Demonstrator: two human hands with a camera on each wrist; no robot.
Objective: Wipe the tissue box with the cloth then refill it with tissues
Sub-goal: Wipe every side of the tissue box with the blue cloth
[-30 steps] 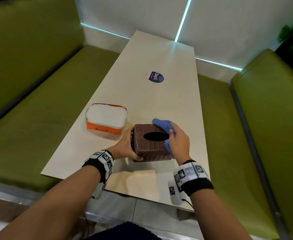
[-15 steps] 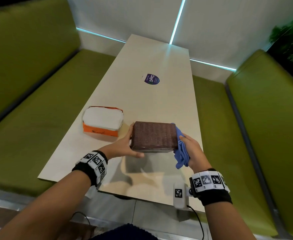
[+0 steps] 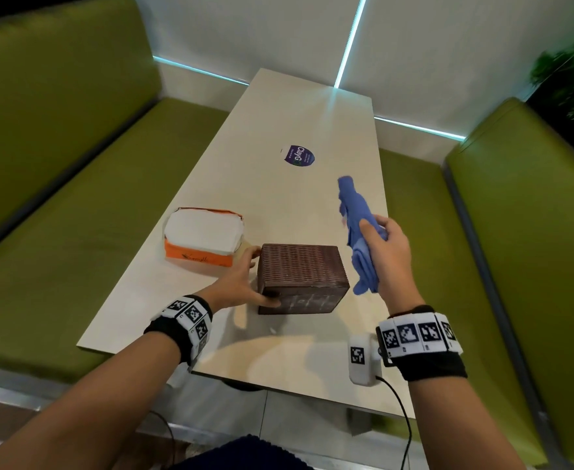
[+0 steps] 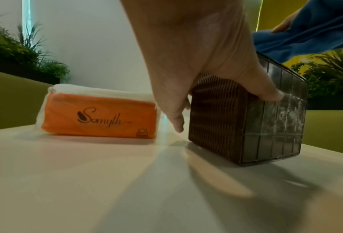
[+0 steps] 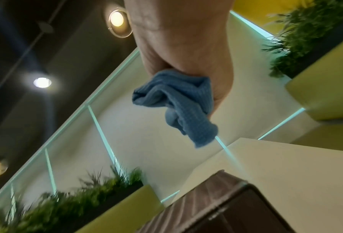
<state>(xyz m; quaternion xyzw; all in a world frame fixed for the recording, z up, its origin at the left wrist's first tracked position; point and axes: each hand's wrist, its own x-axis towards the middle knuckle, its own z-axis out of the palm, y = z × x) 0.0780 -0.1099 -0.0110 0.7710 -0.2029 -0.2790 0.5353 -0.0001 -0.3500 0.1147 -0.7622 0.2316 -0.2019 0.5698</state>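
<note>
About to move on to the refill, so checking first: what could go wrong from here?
1. The tissue box lies tipped on its side, steadied only by the left hand; it could slide.
2. The cloth dangles loosely from the right hand and may snag or drop.

A long pale table runs away from the camera toward a white panelled wall. Thin turquoise light strips cross that wall, one upright above the table's far end and others slanting along the base. Olive-green upholstered benches flank the table on both sides, each with a tall padded back. A round purple sticker lies on the tabletop past its middle. Green plants rise behind the bench right of the table. Round ceiling lamps glow against a dark ceiling above the wall.
</note>
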